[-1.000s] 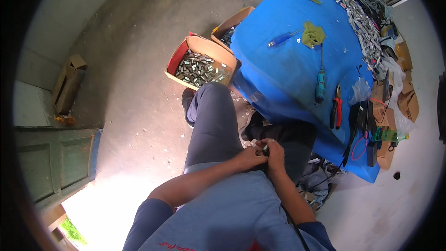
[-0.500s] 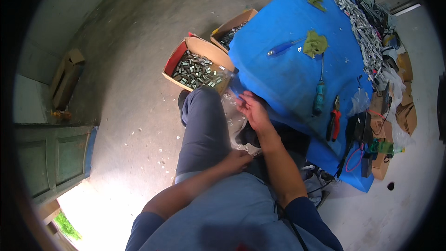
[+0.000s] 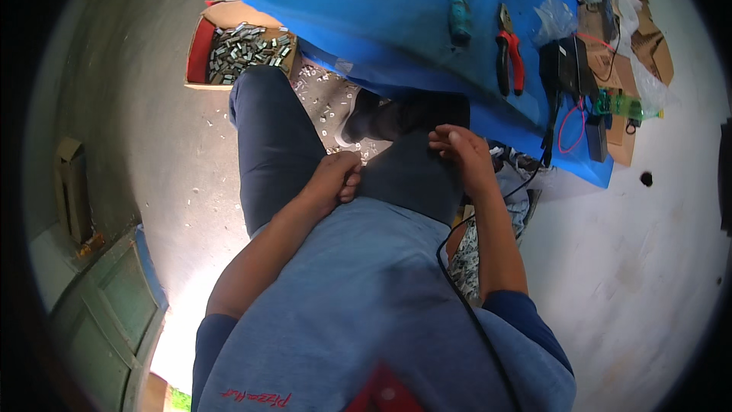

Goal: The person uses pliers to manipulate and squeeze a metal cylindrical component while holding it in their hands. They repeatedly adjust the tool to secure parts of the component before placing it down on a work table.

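Note:
My left hand (image 3: 337, 175) rests over my lap, its fingers curled into a fist; whether anything is inside is hidden. Above my right thigh, my right hand (image 3: 463, 154) hangs with loosely bent fingers partly apart, and nothing shows in it. It is close to the near edge of the blue-covered table (image 3: 366, 8). On that cover lie pliers (image 3: 509, 57) with red and black handles and a screwdriver (image 3: 460, 11) with a teal handle. Beyond my left knee stands an open cardboard box (image 3: 201, 49) holding many small metal pieces (image 3: 248, 49).
A black cable (image 3: 465, 297) runs across my right side. At the table's right are a black box-shaped device (image 3: 566, 69), a green plastic bottle (image 3: 621, 104) and cardboard (image 3: 652, 46). Small pale scraps (image 3: 324, 111) litter the floor. A green door panel (image 3: 114, 305) stands at lower left.
My view has turned, so the table and box sit higher and farther left. My right hand has drawn back from the table edge toward my lap; my left hand stays over my lap.

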`<state>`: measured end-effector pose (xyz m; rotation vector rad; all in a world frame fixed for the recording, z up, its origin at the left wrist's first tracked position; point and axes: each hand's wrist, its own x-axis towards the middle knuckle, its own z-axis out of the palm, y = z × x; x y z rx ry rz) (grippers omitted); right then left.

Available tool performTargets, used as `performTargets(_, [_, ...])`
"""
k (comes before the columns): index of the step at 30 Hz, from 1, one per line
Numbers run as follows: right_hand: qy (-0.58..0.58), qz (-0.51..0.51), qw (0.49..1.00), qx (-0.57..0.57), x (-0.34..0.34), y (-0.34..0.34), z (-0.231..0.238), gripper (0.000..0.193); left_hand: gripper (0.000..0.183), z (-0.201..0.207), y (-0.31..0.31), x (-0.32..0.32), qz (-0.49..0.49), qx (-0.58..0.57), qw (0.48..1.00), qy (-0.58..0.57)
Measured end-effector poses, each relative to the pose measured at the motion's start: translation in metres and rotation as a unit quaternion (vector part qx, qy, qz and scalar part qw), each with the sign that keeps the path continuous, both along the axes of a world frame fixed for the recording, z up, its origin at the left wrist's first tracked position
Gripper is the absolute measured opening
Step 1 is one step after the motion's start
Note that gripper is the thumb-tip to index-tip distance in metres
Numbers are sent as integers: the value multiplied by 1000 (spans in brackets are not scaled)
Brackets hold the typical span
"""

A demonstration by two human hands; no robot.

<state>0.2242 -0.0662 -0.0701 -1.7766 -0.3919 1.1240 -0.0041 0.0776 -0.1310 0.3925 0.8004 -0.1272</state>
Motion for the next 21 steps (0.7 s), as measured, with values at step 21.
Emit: performTargets(21, [254, 386, 885, -61, -45, 27, 10, 35, 25, -4, 3, 3, 10, -18, 1000, 23])
